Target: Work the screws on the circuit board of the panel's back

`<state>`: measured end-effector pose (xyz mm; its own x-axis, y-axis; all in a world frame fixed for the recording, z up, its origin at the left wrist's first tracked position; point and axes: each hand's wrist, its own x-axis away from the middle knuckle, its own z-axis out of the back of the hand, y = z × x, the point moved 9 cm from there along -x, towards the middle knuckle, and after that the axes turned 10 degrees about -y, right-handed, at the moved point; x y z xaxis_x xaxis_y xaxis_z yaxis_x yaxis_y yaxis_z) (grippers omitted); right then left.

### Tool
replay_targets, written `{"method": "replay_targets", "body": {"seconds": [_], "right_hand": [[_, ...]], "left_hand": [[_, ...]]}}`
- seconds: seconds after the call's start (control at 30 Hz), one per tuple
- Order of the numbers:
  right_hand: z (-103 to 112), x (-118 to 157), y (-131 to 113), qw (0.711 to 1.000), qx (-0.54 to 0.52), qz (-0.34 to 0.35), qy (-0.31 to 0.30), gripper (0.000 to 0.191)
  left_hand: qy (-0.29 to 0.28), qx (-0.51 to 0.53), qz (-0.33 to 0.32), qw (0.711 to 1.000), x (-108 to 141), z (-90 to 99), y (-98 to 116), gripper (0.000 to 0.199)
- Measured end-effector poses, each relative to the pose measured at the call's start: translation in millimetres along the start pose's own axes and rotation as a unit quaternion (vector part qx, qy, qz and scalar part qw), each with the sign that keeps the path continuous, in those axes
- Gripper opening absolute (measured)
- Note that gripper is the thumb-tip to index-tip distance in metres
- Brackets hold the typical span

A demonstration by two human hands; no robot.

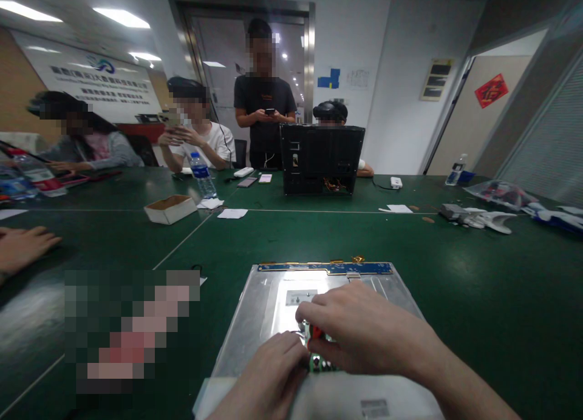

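Observation:
A silver metal panel (pixel 264 304) lies on the green table, with a blue circuit strip (pixel 314 267) along its far edge. My right hand (pixel 350 329) is closed over the panel's middle, its fingers around a small red object (pixel 315 334). Just left of it, my left hand (pixel 277 365) is bent in at the near part of the panel, fingertips close to the red object; what it holds, if anything, is hidden. A green circuit board (pixel 316 364) shows partly beneath both hands. In front of me is a whitish, blurred surface (pixel 364 396).
Across the green table (pixel 209 238) stand a black monitor-like casing (pixel 323 159), a water bottle (pixel 203 176) and a white open box (pixel 170 209). Several people are beyond. Another person's hand (pixel 30 244) rests at left. Metal parts and bags (pixel 478 216) lie at right.

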<state>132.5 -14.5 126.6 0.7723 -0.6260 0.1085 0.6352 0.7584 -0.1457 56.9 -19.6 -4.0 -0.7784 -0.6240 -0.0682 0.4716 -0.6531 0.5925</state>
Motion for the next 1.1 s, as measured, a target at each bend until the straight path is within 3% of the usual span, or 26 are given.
{"method": "replay_targets", "body": {"seconds": [0.23,0.53,0.9,1.1], "right_hand": [[-0.5,-1.0,1.7,1.0,0.018,-0.026,0.0,0.006],[-3.3,4.0,-3.7,1.0,0.013,0.005,0.006,0.013],[-1.2,2.3,-1.6,0.999,0.013,-0.029,-0.012,0.013],[-2.3,5.4,-2.4,1.0,0.009,-0.008,-0.008,0.015]], "left_hand": [[0.004,-0.008,0.003,1.0,0.2,1.1,-0.2,0.021],[-0.008,-0.012,0.016,1.0,-1.9,-1.2,-1.0,0.019],[-0.001,-0.008,0.01,1.0,-1.0,0.0,-1.1,0.02],[0.014,-0.012,-0.003,1.0,0.4,3.0,3.1,0.02]]}}
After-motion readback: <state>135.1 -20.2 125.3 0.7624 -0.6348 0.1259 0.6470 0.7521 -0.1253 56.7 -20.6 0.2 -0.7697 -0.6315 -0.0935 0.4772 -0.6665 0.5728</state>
